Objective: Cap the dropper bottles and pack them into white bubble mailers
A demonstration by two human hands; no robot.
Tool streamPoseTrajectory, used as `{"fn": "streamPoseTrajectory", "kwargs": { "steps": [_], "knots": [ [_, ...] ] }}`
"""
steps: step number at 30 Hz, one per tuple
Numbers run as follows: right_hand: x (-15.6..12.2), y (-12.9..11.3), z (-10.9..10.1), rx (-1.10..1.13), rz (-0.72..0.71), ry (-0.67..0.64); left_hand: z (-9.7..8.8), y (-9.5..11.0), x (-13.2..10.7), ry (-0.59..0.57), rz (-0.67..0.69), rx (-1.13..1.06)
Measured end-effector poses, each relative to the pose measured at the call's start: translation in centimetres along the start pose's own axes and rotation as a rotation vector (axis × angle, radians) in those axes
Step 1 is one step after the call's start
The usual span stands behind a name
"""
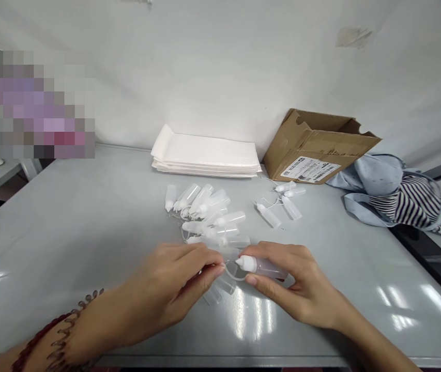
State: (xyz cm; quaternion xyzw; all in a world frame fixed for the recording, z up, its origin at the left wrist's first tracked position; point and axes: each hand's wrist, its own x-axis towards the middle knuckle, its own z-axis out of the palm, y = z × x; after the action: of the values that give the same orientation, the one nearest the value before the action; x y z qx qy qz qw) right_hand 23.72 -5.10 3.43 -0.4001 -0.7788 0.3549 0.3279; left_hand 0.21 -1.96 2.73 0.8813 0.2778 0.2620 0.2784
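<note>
My right hand [298, 287] grips a small translucent squeeze bottle [262, 267] with a white nozzle, held sideways just above the grey table [88, 222]. My left hand [173, 287] pinches the bottle's thin cap tether [231, 272] at the nozzle end, fingertips pressed together. Just beyond my hands lies a pile of several similar bottles [208, 217]. A smaller group of bottles [280, 204] lies further right. More bottles are partly hidden under my fingers.
A stack of white padded envelopes [204, 157] lies at the back by the wall. A tipped open cardboard box [317, 147] sits to its right. Blue and striped cloth [398, 194] is bunched at the table's right edge.
</note>
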Motion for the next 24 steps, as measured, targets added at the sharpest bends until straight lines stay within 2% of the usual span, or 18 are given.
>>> {"fn": "streamPoseTrajectory", "kwargs": {
  "steps": [4, 18, 24],
  "knots": [
    [-0.01, 0.03, 0.16, 0.057, -0.017, -0.009, 0.06, -0.09, -0.10, -0.002, 0.010, 0.009],
    [-0.05, -0.06, 0.27, 0.014, -0.017, -0.015, 0.28, -0.27, 0.00, 0.007, 0.055, 0.045],
    [-0.13, -0.31, -0.01, -0.079, 0.049, -0.056, 0.16, 0.09, 0.12, -0.016, 0.083, 0.107]
  ]
}}
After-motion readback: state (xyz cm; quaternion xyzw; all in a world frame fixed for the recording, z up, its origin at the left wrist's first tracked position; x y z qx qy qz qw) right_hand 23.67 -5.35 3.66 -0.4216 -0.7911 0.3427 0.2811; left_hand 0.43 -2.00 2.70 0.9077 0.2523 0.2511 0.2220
